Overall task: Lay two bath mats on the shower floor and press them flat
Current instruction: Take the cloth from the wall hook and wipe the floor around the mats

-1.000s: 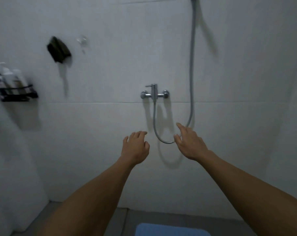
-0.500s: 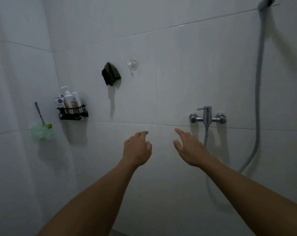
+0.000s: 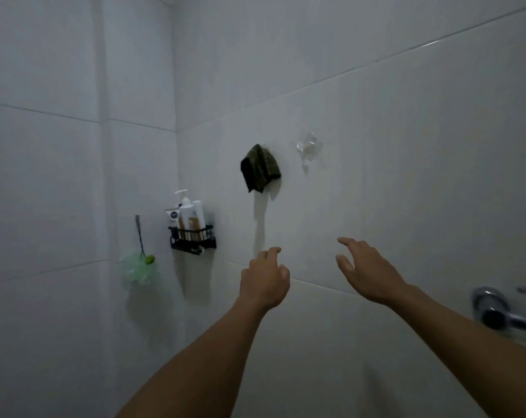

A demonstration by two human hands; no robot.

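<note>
White glazed tile fills the view behind both raised hands, and neither hand holds anything. The left hand (image 3: 264, 280) is seen from the back, fingers loosely curled with the index tip leading toward one o'clock; the right hand (image 3: 368, 271) is spread wider, thumb apart from the fingers, pointing toward eleven o'clock. A bare strip of wall shows between them, and open tile lies all round them up to the grout lines.

At ten o'clock from the left hand a black wire caddy (image 3: 193, 240) hangs on the wall with bottles (image 3: 189, 217) standing in it; further toward nine o'clock a pale green bath pouf (image 3: 139, 270) hangs from a cord near the wall corner (image 3: 174, 86). At twelve o'clock a dark green cloth (image 3: 260, 167) hangs from the wall, and just to its right is what looks like a clear suction hook (image 3: 307, 147), too faint to be sure of. At four o'clock from the right hand the chrome tap (image 3: 496, 312) is cut off by the frame edge.

The bath mats and the shower floor lie out of view, so their place and long axis cannot be told.
</note>
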